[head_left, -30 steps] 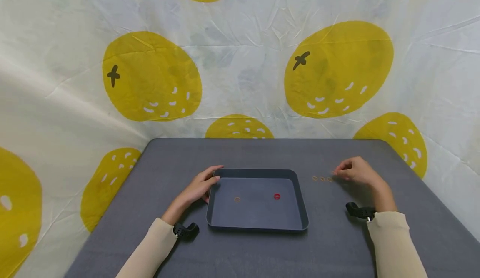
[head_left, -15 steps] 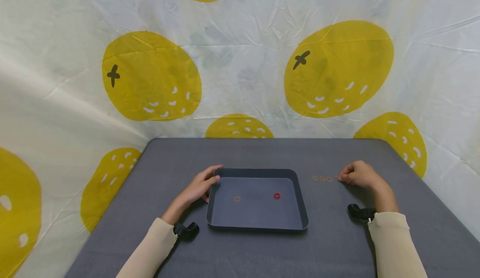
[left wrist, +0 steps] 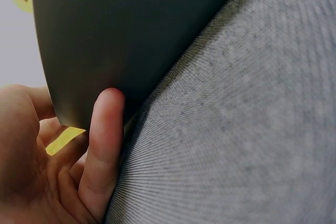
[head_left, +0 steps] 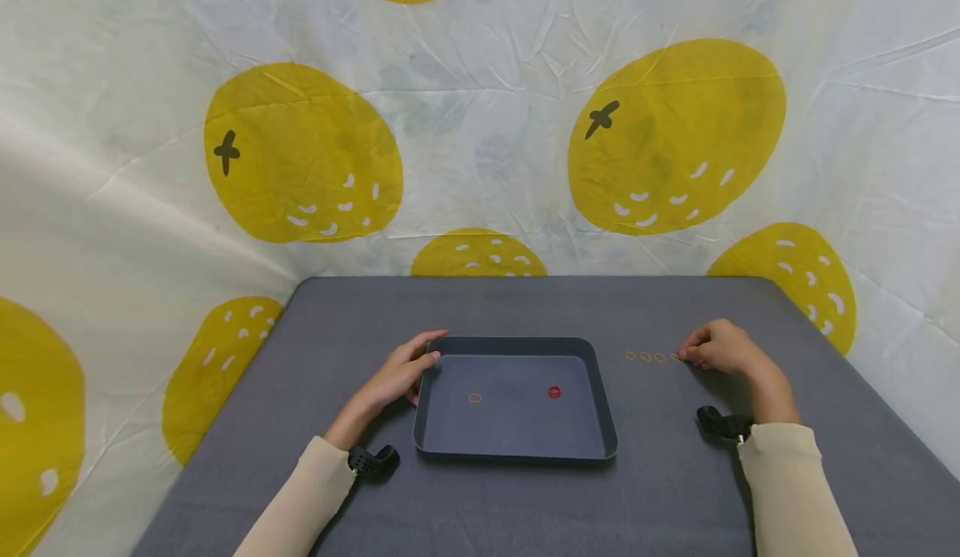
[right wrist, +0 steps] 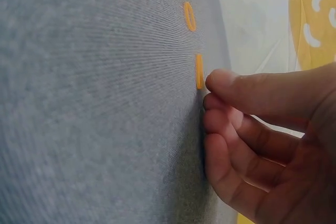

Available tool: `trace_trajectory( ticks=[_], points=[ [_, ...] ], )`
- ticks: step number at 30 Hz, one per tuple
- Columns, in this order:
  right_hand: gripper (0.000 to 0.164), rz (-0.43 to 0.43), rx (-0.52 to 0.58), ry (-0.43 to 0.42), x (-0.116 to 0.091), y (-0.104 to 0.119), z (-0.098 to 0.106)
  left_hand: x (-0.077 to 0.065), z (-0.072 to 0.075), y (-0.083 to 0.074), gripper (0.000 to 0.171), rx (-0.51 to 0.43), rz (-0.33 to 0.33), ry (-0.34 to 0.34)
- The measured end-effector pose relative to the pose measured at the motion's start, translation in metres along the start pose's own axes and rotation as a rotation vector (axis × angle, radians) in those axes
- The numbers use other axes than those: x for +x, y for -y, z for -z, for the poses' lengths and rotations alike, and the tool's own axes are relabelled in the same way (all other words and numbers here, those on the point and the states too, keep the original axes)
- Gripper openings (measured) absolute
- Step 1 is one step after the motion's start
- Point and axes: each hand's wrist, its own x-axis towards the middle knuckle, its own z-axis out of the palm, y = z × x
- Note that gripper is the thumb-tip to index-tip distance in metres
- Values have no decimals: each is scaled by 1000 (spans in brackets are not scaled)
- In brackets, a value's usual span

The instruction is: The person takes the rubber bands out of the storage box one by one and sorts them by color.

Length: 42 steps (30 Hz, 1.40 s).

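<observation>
My left hand (head_left: pixel 395 373) grips the left rim of a dark grey tray (head_left: pixel 517 449); in the left wrist view one finger (left wrist: pixel 107 135) lies against the tray's outer wall (left wrist: pixel 115 35). Inside the tray are a thin orange rubber band (head_left: pixel 475 398) and a red ring-shaped item (head_left: pixel 554 392). Right of the tray, my right hand (head_left: pixel 720 348) has thumb and fingers drawn together at the table, pinching the end of an orange rubber band (right wrist: pixel 199 71). That band looks narrow and tilted; the fingertips partly hide it in the head view.
Three more orange bands, among them the middle one (head_left: pixel 646 357), lie in a row between tray and right hand. A grey cloth covers the table (head_left: pixel 517 507). Behind hangs a white curtain (head_left: pixel 480 148) with yellow fruit prints. Each wrist wears a black camera mount (head_left: pixel 723 423).
My right hand has come slightly right and down toward the table, and the orange band at its fingertips now shows at the row's right end. The left hand and tray stay put.
</observation>
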Motion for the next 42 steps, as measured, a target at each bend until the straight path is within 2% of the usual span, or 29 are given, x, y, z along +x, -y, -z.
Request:
trace_trajectory(
  ticks=[4, 10, 16, 21, 26, 42],
  points=[
    [15, 2, -14, -8, 0, 2, 0, 0, 0, 1, 50, -4, -3, 3],
    [17, 39, -63, -80, 0, 11, 1, 0, -1, 2, 50, -6, -5, 7],
    [22, 88, -32, -111, 2, 37, 0, -1, -2, 4, 49, -8, 1, -4],
    [21, 130, -7, -107, 5, 61, -4, -2, -2, 4, 49, -14, 11, -14],
    [21, 156, 33, -85, 6, 75, -9, -1, -1, 5, 49, -13, 5, -3],
    [21, 183, 53, -65, 9, 94, -16, 0, 1, 1, 49, -16, 0, -3]
  ],
)
